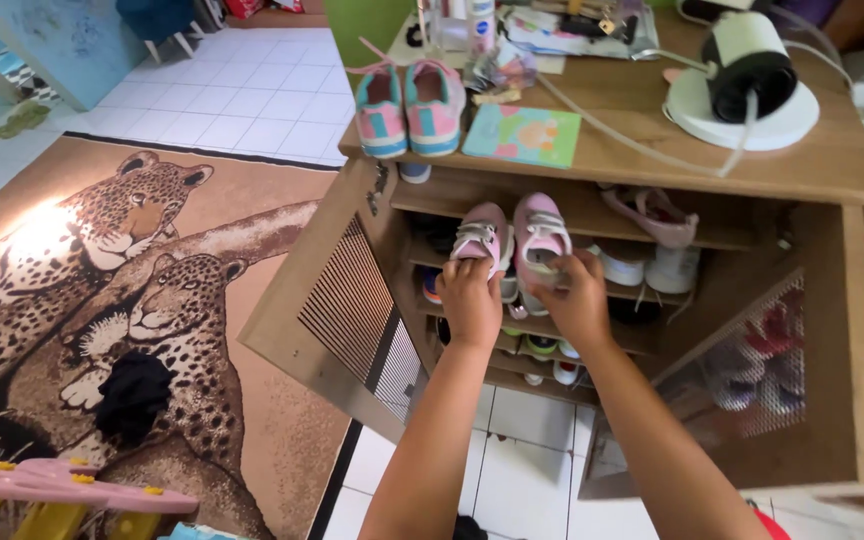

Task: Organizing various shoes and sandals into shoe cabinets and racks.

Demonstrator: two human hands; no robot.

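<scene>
Two small pink shoes held at the open shoe cabinet (592, 215).
Left hand (470, 300) fingers wrap one pink shoe (480, 236); right hand (577, 298) fingers pinch the other pink shoe (540, 232), heels toward the person, toes toward the shelf.

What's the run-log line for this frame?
left hand: grips left pink sneaker | right hand: grips right pink sneaker | where: shoe cabinet shelf, doors open | on top: striped sneakers

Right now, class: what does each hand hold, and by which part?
Each hand grips one pink shoe at its heel end: left hand the left pink shoe, right hand the right pink shoe.
</scene>
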